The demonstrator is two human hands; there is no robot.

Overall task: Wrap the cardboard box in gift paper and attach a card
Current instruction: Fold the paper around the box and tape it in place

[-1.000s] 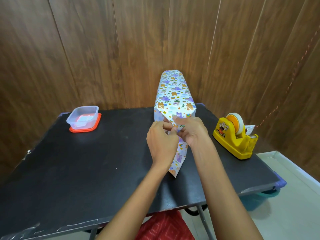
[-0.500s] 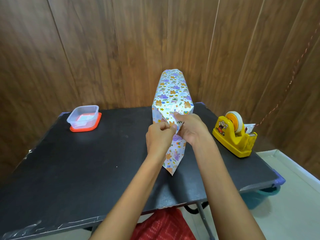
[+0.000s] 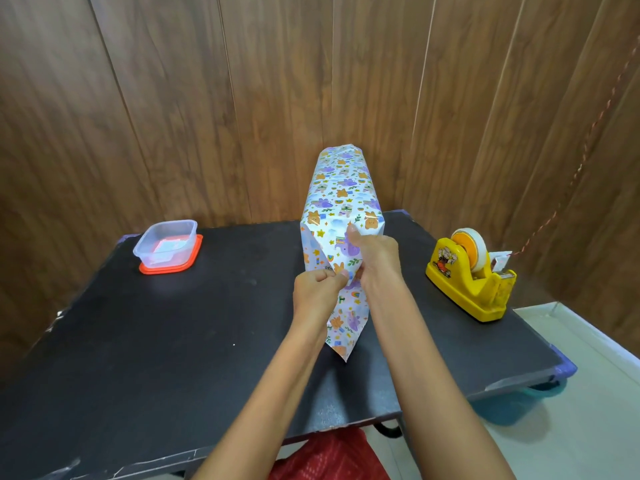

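The box (image 3: 341, 188), covered in white gift paper with purple and orange animal prints, lies lengthwise at the middle back of the black table (image 3: 173, 341). At its near end a loose pointed paper flap (image 3: 344, 327) hangs toward me. My left hand (image 3: 317, 292) pinches the flap's left edge. My right hand (image 3: 375, 261) grips the paper beside it, with one finger pressed against the box's near end face. The cardboard itself is hidden under the paper.
A yellow tape dispenser (image 3: 472, 275) stands at the right of the table, a tape end sticking up. A clear plastic tub (image 3: 166, 245) on an orange lid sits at the back left, something white inside. Wood-panelled wall rises behind. Pale floor lies beyond the table's right edge.
Both hands have shifted on the near-end flap: the right finger has moved up onto the box's end face, and the flap now hangs longer below the hands.
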